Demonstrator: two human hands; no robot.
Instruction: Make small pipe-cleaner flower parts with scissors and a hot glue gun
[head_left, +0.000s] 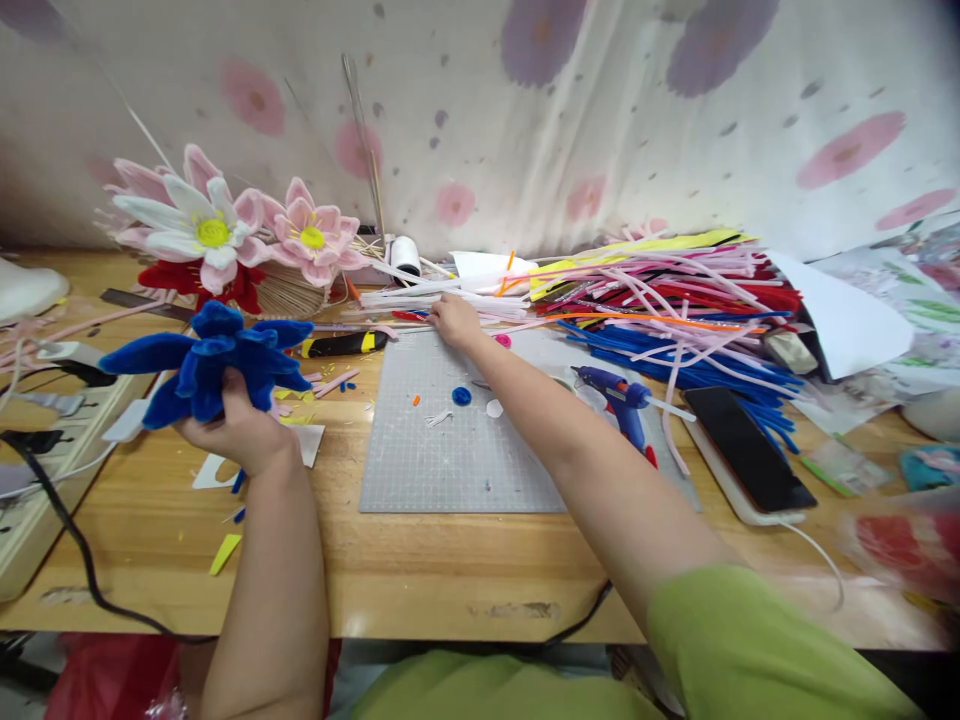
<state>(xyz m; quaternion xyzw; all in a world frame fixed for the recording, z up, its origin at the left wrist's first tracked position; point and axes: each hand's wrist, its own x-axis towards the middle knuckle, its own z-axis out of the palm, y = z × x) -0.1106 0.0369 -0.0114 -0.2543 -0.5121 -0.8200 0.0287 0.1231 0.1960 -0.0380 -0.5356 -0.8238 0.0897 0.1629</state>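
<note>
- Nearest the camera, the person's green sleeve (757,640) lies to the near right of the cutting mat.
- A flower-printed curtain (450,120) hangs beyond the mat.
- The wooden bench (420,575) spreads out on every side of the mat.
- The grey, gridded cutting mat (420,460) lies flat, with small scraps on it.
- A loose pile of coloured fuzzy stems (675,290), among them yellow, pink, red and blue, covers the area behind and to the right of the mat.
- Pink and white plush flowers (212,232) stand beyond the mat's far left corner.
- A power strip (30,545) runs well to the left of the mat.
- The blue plush flower (214,355) is held up left of the mat, its petals spread.
- The left hand (244,425) grips that flower, thumb against its petals; the other fingers are mostly hidden.
- The right hand (454,322) reaches to the mat's far edge, fingers bent down by white fuzzy stems (397,300); whether it pinches anything cannot be told.
- A dark phone (750,450) rests right of the mat.
- A blue glue gun (619,400) lies on the mat's right part.
- A blue disc (461,397) sits near the mat's middle.
</note>
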